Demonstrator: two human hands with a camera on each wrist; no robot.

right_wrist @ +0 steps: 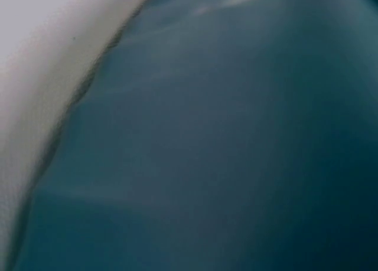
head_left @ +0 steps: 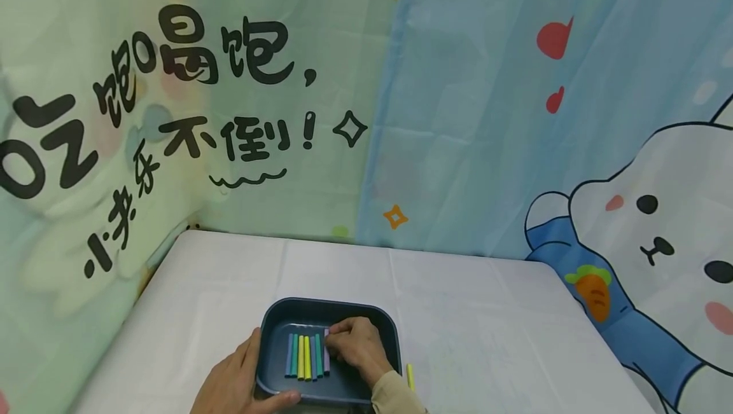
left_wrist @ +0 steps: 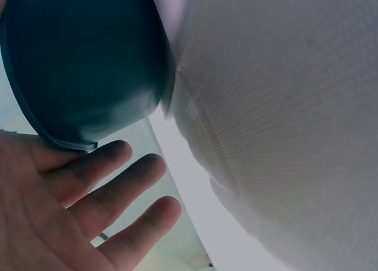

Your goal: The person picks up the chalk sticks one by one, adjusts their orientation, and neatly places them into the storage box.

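A dark blue rectangular tray [head_left: 343, 392] sits on the white-covered table. Inside it, several thin colored sticks [head_left: 307, 358] in purple, teal and yellow lie side by side in a row. My right hand [head_left: 357, 345] reaches into the tray and pinches a light purple stick [head_left: 327, 360] at the row's right end; its fingertips partly hide the stick. At the tray's front left corner, my left hand [head_left: 235, 379] rests against the outer wall, thumb along the front rim. In the left wrist view, the left hand's fingers [left_wrist: 127, 215] extend, touching the tray edge [left_wrist: 65, 144].
One yellow stick [head_left: 410, 377] lies on the white tablecloth [head_left: 487, 338] just right of the tray, near the right sleeve [head_left: 395, 395]. Printed curtains [head_left: 458, 115] hang behind and left of the table. A blurred blue surface [right_wrist: 195, 135] fills most of the right wrist view.
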